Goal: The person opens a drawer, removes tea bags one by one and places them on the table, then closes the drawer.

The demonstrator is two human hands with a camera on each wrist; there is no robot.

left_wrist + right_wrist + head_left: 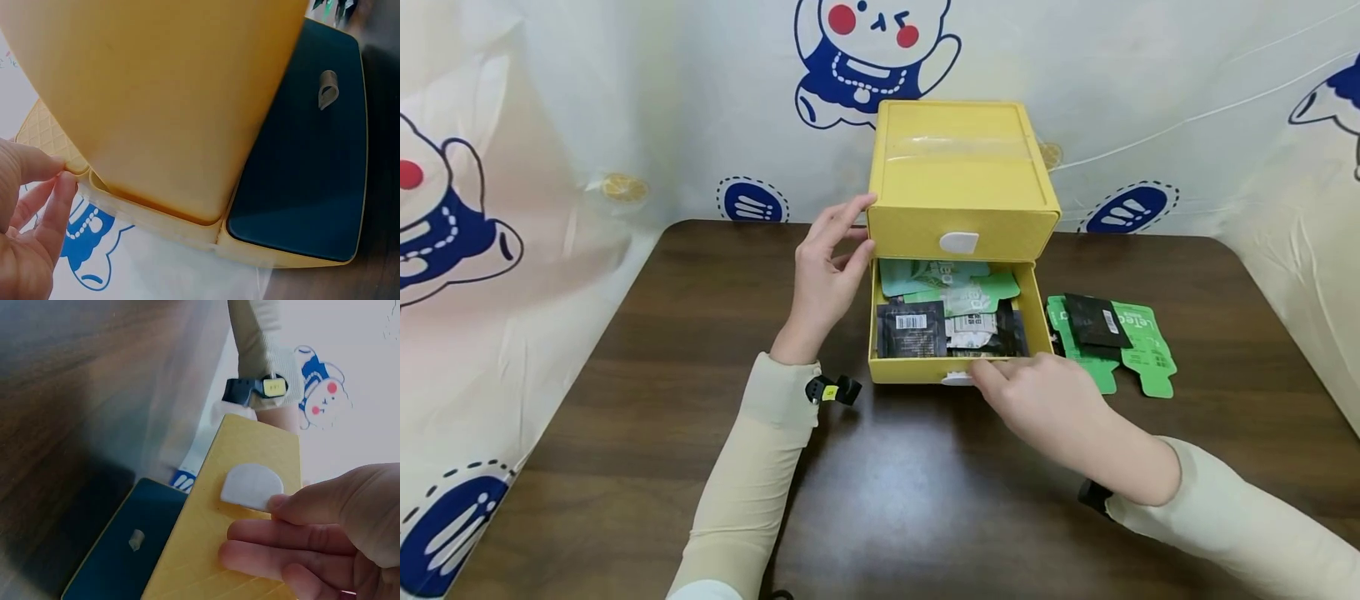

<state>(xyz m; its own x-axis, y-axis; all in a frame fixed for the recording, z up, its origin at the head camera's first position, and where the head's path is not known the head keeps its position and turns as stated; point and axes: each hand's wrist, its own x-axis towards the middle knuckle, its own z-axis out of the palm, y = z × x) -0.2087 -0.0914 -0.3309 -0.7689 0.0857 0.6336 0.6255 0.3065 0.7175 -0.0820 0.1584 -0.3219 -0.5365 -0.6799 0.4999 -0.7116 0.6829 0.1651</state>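
A yellow two-drawer box point(958, 158) stands on the table, its lower drawer point(906, 372) pulled out. In it lie green packets point(958, 292), black sachets point(912, 329) and a white label. My left hand point(823, 279) touches the box's front left edge with its fingertips, fingers fairly straight. At the lower drawer's front, my right hand point(1052, 408) pinches the end of the white handle point(252, 485). Its thumb is on the handle, while other fingers lie along the drawer front. The upper drawer point(917, 233), with its own white handle point(958, 242), is closed.
Right of the box lie green flat packages point(1146, 337) with a black sachet point(1096, 322) on top. A curtain point(647, 100) printed with cartoon figures hangs behind the brown table point(647, 433). Each wrist wears a dark strap.
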